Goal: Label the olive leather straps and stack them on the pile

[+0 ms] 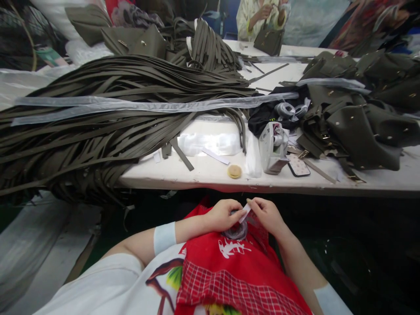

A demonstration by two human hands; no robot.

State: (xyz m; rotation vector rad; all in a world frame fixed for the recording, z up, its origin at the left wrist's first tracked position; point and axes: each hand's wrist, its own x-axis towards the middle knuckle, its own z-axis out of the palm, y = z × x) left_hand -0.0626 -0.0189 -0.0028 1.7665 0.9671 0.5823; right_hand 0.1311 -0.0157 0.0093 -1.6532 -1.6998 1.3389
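Above my lap, in front of the table's edge, both hands meet at a small white strip (245,213). My left hand (225,215) is closed, pinching the strip's lower end between thumb and fingers. At its upper end, the fingertips of my right hand (266,214) are pinched on the same strip. Whether the strip is paper or tape I cannot tell. A translucent grey coil (236,231) rests just under my hands against the red apron (226,262); my left hand partly covers it.
Dark olive straps (131,87) heap over the table's left, some hanging off its edge. Olive handbags (364,127) pile up at right. Nearer lie a round yellowish pad (234,171), a white dispenser-like device (274,148) and a phone (298,166). Across the table, a person (262,19) handles a bag.
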